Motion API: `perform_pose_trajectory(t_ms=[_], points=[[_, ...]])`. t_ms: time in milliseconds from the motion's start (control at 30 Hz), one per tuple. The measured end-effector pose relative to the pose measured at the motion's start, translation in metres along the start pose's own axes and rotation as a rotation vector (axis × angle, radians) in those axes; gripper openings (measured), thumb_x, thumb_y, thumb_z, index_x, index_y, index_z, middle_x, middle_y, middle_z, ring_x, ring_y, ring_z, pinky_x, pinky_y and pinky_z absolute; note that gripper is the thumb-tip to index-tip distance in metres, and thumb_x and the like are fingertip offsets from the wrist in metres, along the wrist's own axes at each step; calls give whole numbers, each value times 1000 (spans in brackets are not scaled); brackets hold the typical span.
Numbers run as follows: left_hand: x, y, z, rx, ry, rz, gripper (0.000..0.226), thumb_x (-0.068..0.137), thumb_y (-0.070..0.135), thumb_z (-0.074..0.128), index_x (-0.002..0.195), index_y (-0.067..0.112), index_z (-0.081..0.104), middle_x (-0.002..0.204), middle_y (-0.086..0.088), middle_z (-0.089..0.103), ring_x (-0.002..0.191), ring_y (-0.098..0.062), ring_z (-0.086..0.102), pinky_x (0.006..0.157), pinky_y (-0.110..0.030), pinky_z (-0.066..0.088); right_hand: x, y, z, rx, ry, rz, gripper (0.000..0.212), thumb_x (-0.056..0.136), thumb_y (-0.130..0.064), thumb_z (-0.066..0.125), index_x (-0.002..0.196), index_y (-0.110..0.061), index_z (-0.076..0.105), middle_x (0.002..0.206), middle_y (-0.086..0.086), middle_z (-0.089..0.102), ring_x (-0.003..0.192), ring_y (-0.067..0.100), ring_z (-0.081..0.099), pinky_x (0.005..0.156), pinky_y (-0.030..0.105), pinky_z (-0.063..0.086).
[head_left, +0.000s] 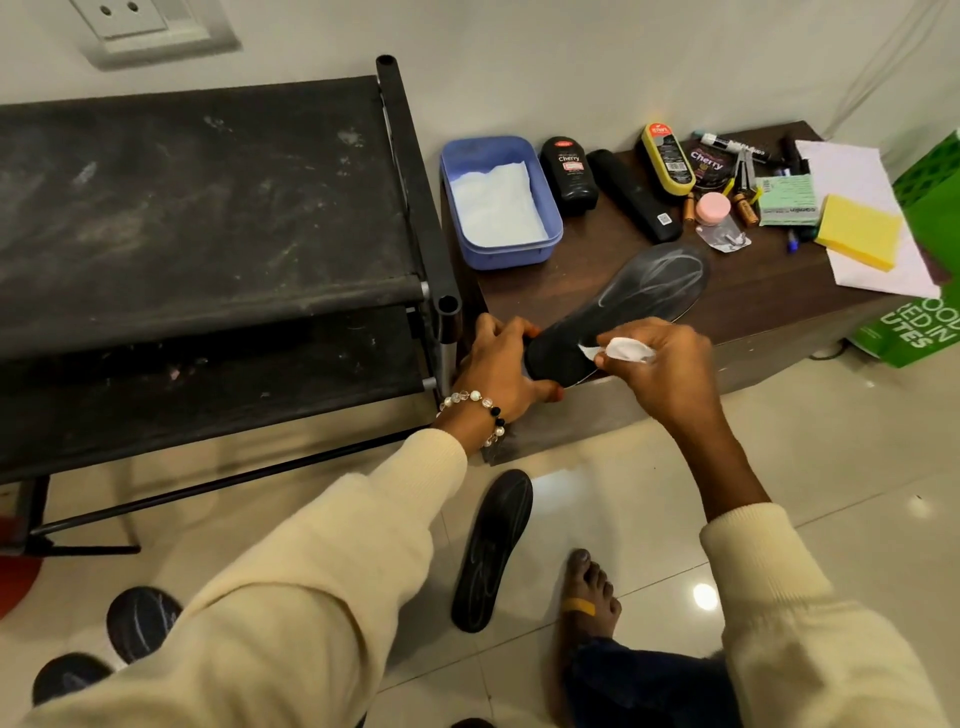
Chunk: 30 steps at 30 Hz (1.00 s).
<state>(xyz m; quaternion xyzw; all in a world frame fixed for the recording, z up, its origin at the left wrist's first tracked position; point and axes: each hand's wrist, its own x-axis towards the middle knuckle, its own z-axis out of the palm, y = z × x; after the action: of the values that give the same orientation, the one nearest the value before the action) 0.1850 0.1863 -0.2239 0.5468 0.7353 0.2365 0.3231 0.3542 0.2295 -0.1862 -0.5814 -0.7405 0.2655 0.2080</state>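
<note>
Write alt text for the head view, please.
A person's left hand holds the heel of a black shoe insole on a dark wooden table while the right hand pinches a crumpled white tissue against it. A second black insole lies on the tiled floor.

head cam | fwd+down | close above left hand (501, 369) & right hand (670, 371) at low table (769, 291) | 1 view

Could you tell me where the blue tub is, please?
Head view: the blue tub sits at the far left corner of the brown table, between the shoe rack and the polish bottle.
</note>
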Motion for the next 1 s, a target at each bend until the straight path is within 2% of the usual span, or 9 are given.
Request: perform_pose_trajectory(t_ms=[67,167,267,333,400,467,667,867,1000], points=[[0,1,0,11,0,-2,72,66,35,86,126,21,50,126,-3,36,111,-24,49,95,-39,49,1,1,7,-175,-20,-170,17,83,-13,69,99,-11,73,103,12,67,94,28,61,82,33,46],[-1,2,0,25,0,6,77,67,36,85,132,26,45,126,-3,34,111,-25,49,93,-39,49,-1,5,17,-431,-150,-201,24,88,-13,61,112,-12,68,113,12,61,104,28,55,86,31,43],[-2,3,0,79,-6,51,83,69,38,82,139,34,39,125,-3,33,110,-26,49,92,-41,51,-5,10,16,-427,-93,-269,28,83,-3,66,111,-4,68,109,20,61,103,37,53,86,39,45],[-2,3,1,117,-1,70,81,69,41,81,139,32,41,124,-3,34,108,-26,51,90,-42,52,-9,10,17,-430,-95,-359,33,70,9,72,102,2,71,97,22,63,92,42,56,74,42,49],[-2,3,2,123,7,73,79,70,42,81,138,29,43,125,-3,36,108,-26,52,89,-42,53,-15,7,24,-422,-114,-472,37,57,14,78,92,4,72,88,22,65,81,43,60,65,38,50],[-2,2,2,123,13,78,77,71,41,80,137,27,44,126,-3,36,107,-26,53,89,-42,53,-18,-2,26,-433,-170,-516,37,59,12,78,95,4,72,93,22,65,85,42,60,69,34,48],[-1,4,1,91,10,55,79,67,38,84,136,28,46,124,-2,37,109,-25,52,92,-41,52,-12,19,19,-416,16,-379,43,51,16,80,92,3,73,83,20,66,76,41,61,65,38,53],[-2,4,3,88,14,59,79,68,39,84,135,26,45,125,-3,37,109,-25,52,91,-40,52,-10,11,24,-400,-88,-402,36,55,14,78,89,3,73,82,21,65,78,43,60,65,39,52],[-1,3,4,94,9,56,78,68,38,83,135,26,45,126,-3,37,110,-26,51,92,-41,52,-7,17,20,-392,2,-277,30,66,11,73,95,2,72,91,22,64,88,43,57,72,39,49]])
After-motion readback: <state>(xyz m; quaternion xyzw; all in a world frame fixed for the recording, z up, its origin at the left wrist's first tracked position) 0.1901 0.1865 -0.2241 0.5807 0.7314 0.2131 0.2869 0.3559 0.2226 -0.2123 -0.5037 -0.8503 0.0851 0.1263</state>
